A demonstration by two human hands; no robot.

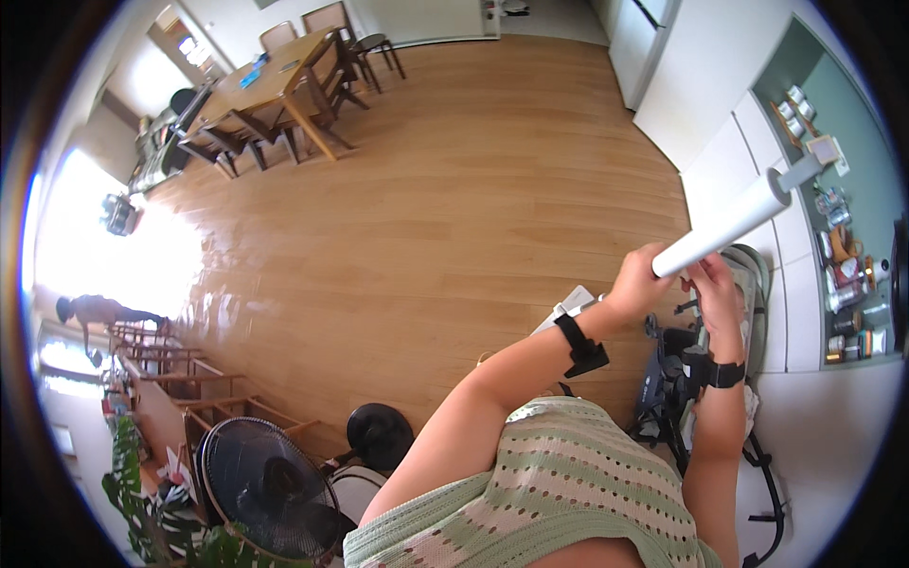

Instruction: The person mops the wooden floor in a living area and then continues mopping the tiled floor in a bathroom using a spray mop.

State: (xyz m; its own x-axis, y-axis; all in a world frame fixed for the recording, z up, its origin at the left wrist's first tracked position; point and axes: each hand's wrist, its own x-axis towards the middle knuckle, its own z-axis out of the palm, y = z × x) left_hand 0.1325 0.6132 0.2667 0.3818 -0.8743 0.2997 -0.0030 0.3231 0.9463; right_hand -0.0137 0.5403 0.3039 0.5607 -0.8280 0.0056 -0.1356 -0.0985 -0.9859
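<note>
A thick white tube [721,226], with a thinner grey rod coming out of its far end, slants up to the right before me. My left hand [639,280] is wrapped around its near end. My right hand [714,287] is just beside that end, its fingers bent and touching or nearly touching the underside; the tube partly hides them. Below my left forearm a flat white piece [568,309] shows, partly covered by the arm. Both wrists wear black straps.
A folded stroller [667,376] stands at my right, by white cabinets [753,170] and a shelf niche with jars. A black fan [270,486] and a plant [142,483] are lower left. A wooden table [273,71] with chairs is at upper left. A person [106,311] is far left.
</note>
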